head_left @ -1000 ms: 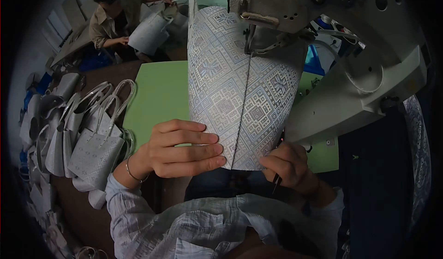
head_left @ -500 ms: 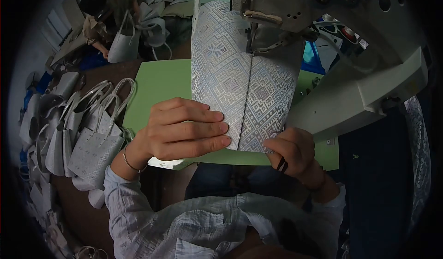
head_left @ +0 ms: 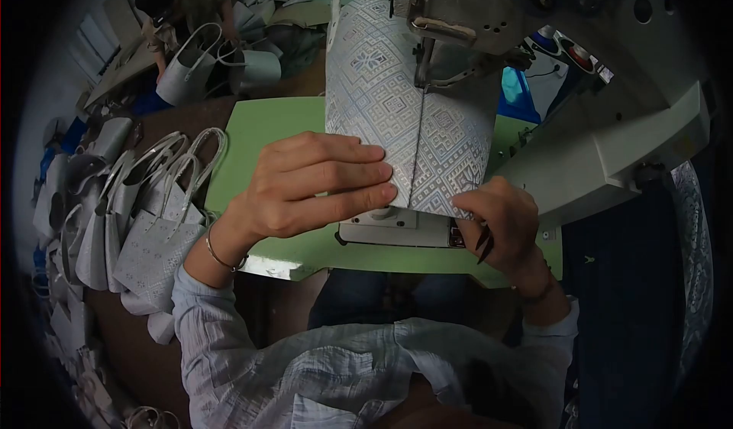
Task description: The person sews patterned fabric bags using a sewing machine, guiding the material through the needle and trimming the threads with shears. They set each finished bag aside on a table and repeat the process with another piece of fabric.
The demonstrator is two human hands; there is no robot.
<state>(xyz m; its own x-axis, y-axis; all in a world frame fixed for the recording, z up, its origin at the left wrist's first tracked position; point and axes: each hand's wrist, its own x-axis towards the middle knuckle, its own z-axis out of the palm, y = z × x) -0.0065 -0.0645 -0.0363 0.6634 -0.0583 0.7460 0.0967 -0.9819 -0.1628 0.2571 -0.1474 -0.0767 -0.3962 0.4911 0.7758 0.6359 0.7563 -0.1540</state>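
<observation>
A patterned white and blue-grey bag body (head_left: 374, 100), with a seam line down its middle, curves beneath the needle and presser foot (head_left: 424, 77) of a sewing machine (head_left: 466, 9). My left hand (head_left: 317, 181) lies over its near left edge, fingers stretched out flat; the thumb is hidden. At the near right corner, my right hand (head_left: 500, 219) pinches the edge between thumb and bent fingers. A small dark pointed tool (head_left: 484, 244), perhaps thread snips, sticks out from under that hand.
Several pale handbags (head_left: 156, 246) with looped handles are heaped on the left. The machine stands on a green table (head_left: 252, 146), its pale arm (head_left: 611, 154) slanting along the right. At the back left, another person (head_left: 187, 16) handles a pale bag (head_left: 187, 74).
Both my hands and the bag body's near edge have moved away from me, toward the needle. The machine's metal plate now shows below that edge. The other person's bag has shifted.
</observation>
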